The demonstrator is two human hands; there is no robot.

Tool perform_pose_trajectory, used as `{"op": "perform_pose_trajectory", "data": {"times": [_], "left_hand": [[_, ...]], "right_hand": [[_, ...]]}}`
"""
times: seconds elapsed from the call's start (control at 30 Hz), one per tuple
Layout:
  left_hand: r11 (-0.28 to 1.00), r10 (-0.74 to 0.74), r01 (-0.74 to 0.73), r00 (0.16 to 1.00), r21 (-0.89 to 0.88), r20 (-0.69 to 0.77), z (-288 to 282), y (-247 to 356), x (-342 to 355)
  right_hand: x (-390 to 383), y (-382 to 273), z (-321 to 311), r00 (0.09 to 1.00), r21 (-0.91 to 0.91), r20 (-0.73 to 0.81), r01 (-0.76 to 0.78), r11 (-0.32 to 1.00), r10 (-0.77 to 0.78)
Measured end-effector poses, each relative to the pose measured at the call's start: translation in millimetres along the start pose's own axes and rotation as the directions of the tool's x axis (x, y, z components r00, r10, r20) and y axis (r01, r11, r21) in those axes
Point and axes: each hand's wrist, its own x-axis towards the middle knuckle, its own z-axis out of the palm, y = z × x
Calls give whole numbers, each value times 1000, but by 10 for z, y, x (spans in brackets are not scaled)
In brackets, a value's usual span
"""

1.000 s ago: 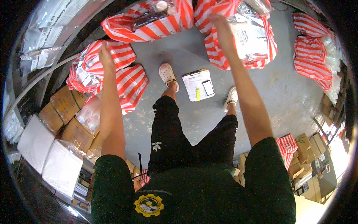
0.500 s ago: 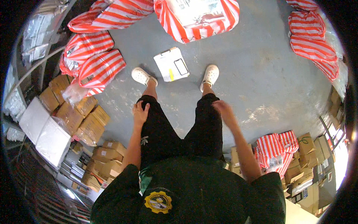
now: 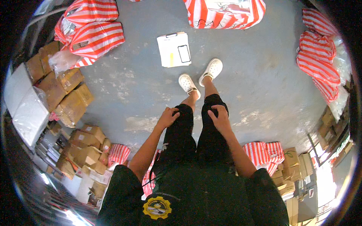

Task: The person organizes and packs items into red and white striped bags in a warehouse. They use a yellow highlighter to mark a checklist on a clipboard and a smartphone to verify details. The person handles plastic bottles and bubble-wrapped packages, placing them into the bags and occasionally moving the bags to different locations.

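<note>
My left hand [image 3: 168, 117] rests open on my left knee, over the black pants [image 3: 175, 141]. My right hand [image 3: 220, 118] lies open on my right thigh just below the knee, thumb apart. Beyond my white clogs [image 3: 213, 68], a clipboard with papers [image 3: 169, 49] lies on the floor with a phone [image 3: 184, 53] and a yellow item [image 3: 171, 58] on it.
Red-and-white striped bags stand ahead [image 3: 224, 17], at the upper left [image 3: 96, 41] and along the right [image 3: 316, 54]. Cardboard boxes [image 3: 52, 90] and wrapped white blocks [image 3: 26, 105] line the left; more boxes [image 3: 292, 169] and bags [image 3: 264, 154] sit at the lower right.
My hands have come down from the striped bags onto my knees. My feet have moved closer together and back from the clipboard, and the bags ahead now sit higher in the view.
</note>
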Motion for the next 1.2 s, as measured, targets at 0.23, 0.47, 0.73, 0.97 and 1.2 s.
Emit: {"op": "perform_pose_trajectory", "data": {"times": [0.23,0.47,0.73,0.97,1.2], "left_hand": [[629,-345,32,907,-776,-242,333,-414,163],[713,-294,-57,880,-699,-372,392,-922,369],[999,-51,47,828,-22,-559,938,-1546,2144],[978,17,-172,625,-117,-780,769,-1278,4249],[948,11,-287,464,-139,-886,984,-1607,4676]], "right_hand": [[-54,75,-158,992,205,118,-76,976,52],[38,747,-358,969,246,238,-130,960,70],[1197,1424,-336,947,59,313,58,997,-74],[2595,1824,-170,898,48,436,35,998,-52],[3384,1490,-384,883,5,387,286,958,-266]]}}
